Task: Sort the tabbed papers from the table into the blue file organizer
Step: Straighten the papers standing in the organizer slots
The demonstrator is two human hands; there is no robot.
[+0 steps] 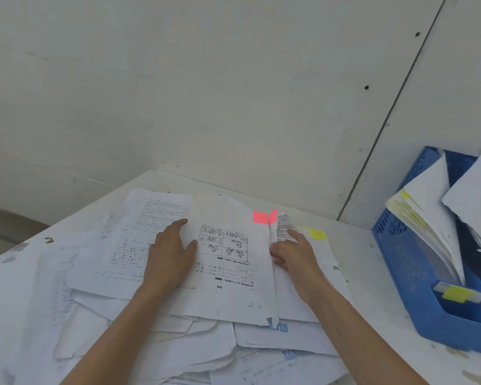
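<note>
The pink-tabbed sheet [233, 273] was pinched at opposite edges by the left hand [172, 254] and right hand [294, 254]. It was judged limp and easily creased.

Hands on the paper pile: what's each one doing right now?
Left hand: grips the left edge of the pink-tabbed sheet.
Right hand: pinches that sheet's right edge.

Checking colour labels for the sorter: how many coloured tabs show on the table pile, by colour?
Pink tabs: 2, touching, at the top of the diagram sheet gripped by left hand and right hand; possibly one folded tab
Yellow tab: 1
Total: 3
</note>
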